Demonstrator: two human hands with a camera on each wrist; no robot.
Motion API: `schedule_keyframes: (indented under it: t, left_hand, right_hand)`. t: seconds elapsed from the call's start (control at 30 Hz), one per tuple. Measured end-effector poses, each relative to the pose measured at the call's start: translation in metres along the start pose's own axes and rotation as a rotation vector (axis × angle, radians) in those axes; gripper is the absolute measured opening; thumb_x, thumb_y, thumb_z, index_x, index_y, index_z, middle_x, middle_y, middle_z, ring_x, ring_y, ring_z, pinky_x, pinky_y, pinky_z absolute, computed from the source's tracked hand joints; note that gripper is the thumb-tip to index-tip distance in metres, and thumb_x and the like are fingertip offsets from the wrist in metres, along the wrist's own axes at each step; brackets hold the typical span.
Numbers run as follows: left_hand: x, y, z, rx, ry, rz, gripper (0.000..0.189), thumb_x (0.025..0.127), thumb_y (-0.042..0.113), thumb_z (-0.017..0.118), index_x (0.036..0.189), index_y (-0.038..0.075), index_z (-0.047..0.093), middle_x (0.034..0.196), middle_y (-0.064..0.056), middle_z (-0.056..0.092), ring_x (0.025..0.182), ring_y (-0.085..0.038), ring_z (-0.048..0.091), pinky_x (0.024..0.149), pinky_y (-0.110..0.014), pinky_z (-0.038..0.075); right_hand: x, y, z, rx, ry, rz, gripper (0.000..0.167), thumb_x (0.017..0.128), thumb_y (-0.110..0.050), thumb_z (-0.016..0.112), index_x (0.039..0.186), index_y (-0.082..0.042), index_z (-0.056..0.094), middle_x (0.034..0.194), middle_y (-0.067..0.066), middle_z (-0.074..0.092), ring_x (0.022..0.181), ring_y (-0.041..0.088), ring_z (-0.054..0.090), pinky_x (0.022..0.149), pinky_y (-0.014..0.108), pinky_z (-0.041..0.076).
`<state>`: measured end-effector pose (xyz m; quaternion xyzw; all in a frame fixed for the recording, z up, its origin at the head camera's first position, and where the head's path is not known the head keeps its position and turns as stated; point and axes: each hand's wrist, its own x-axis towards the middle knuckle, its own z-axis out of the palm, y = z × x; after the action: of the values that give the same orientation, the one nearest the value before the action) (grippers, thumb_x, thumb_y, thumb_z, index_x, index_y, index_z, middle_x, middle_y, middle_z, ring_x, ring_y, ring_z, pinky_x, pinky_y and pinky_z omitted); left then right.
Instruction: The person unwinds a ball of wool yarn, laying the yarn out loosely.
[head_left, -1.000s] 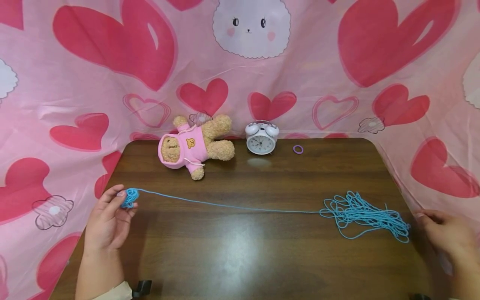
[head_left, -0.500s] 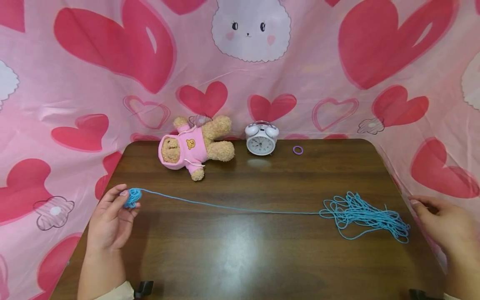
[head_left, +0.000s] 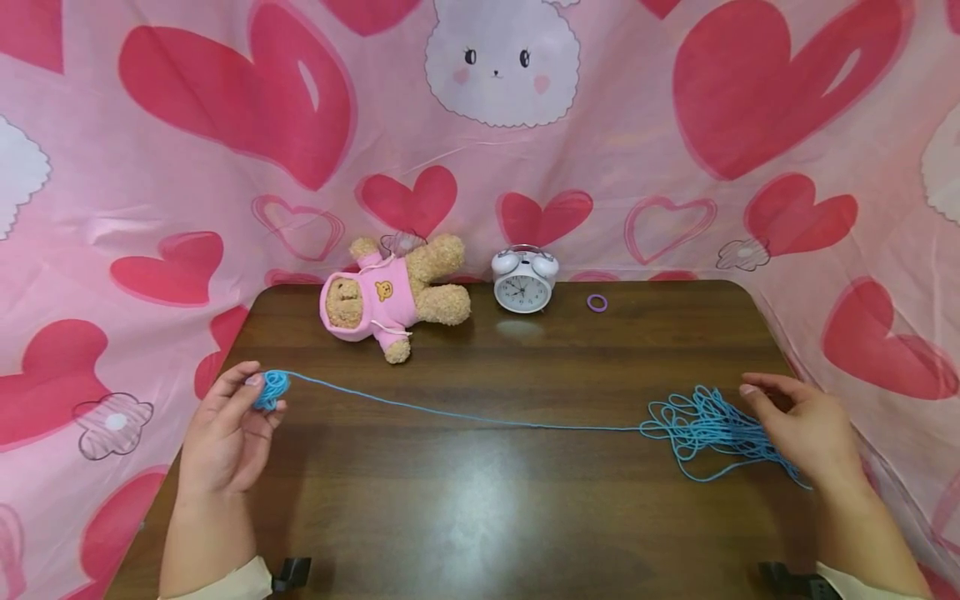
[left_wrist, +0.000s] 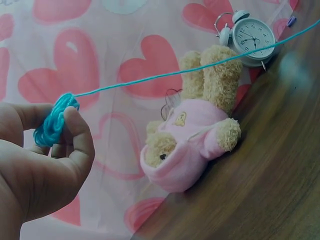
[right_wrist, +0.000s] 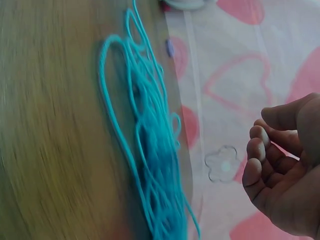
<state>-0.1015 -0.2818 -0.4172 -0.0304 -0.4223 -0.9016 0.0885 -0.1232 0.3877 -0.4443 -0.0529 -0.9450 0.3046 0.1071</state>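
Note:
A small wound ball of blue yarn (head_left: 273, 390) is pinched between the thumb and fingers of my left hand (head_left: 231, 433), above the table's left side. In the left wrist view the same ball (left_wrist: 56, 120) shows as a thick bundle of loops. One strand (head_left: 450, 414) runs from it across the table to a loose heap of blue yarn (head_left: 701, 429) on the right. Over the right end of that heap hovers my right hand (head_left: 806, 429), its fingers loosely curved and holding nothing. The right wrist view shows this hand (right_wrist: 285, 170) apart from the yarn.
A teddy bear in a pink hoodie (head_left: 390, 296) lies on its back at the rear left. Beside it stands a white twin-bell alarm clock (head_left: 522, 283). A purple ring (head_left: 597, 302) lies further right. Pink heart-patterned cloth (head_left: 637, 125) hangs around the brown table (head_left: 420, 517).
My right hand has come in from the right edge to above the yarn heap. The left hand with its ball has shifted slightly right. The heap lies where it was.

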Motion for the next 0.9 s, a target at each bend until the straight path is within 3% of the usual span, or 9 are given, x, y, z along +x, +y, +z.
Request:
schedule_keyframes:
  t: [0.13, 0.37, 0.53, 0.73, 0.9]
  left_hand:
    - [0.001, -0.001, 0.002, -0.003, -0.002, -0.006, 0.025, 0.108, -0.004, 0.042, 0.12, 0.0, 0.063, 0.102, -0.013, 0.067, 0.083, -0.021, 0.07, 0.073, -0.027, 0.06]
    - [0.004, -0.005, 0.006, 0.001, -0.009, -0.015, 0.026, 0.108, -0.006, 0.041, 0.119, -0.001, 0.064, 0.099, -0.013, 0.068, 0.081, -0.021, 0.07, 0.072, -0.027, 0.06]
    - [0.005, -0.007, 0.009, 0.024, -0.003, -0.019, 0.025, 0.108, -0.005, 0.042, 0.118, 0.001, 0.064, 0.098, -0.012, 0.067, 0.081, -0.02, 0.07, 0.071, -0.026, 0.06]
    - [0.005, -0.01, 0.013, 0.053, -0.002, -0.036, 0.024, 0.108, -0.003, 0.044, 0.118, 0.003, 0.065, 0.099, -0.01, 0.068, 0.081, -0.018, 0.07, 0.071, -0.025, 0.059]
    - [0.006, -0.012, 0.016, 0.051, -0.015, -0.037, 0.026, 0.108, -0.004, 0.043, 0.118, 0.003, 0.065, 0.099, -0.01, 0.068, 0.082, -0.018, 0.07, 0.073, -0.025, 0.059]
  right_hand:
    - [0.002, -0.012, 0.016, 0.033, -0.01, -0.055, 0.031, 0.098, -0.026, 0.073, 0.119, -0.003, 0.075, 0.102, 0.017, 0.076, 0.078, -0.022, 0.05, 0.064, 0.008, 0.043]
    - [0.004, -0.031, 0.043, 0.1, -0.077, -0.145, 0.03, 0.097, -0.024, 0.075, 0.122, -0.007, 0.074, 0.1, 0.009, 0.075, 0.08, -0.01, 0.058, 0.068, 0.008, 0.045]
    - [0.006, -0.041, 0.057, 0.107, -0.128, -0.155, 0.032, 0.099, -0.029, 0.074, 0.125, -0.01, 0.073, 0.106, 0.009, 0.076, 0.088, -0.001, 0.062, 0.068, 0.015, 0.047]
    - [0.009, -0.057, 0.075, 0.137, -0.21, -0.18, 0.036, 0.1, -0.032, 0.072, 0.129, -0.011, 0.07, 0.119, 0.01, 0.074, 0.103, 0.03, 0.071, 0.076, 0.031, 0.057]
    - [0.011, -0.072, 0.093, 0.168, -0.272, -0.213, 0.038, 0.1, -0.035, 0.071, 0.13, -0.011, 0.07, 0.128, 0.008, 0.069, 0.112, 0.033, 0.069, 0.087, 0.053, 0.058]
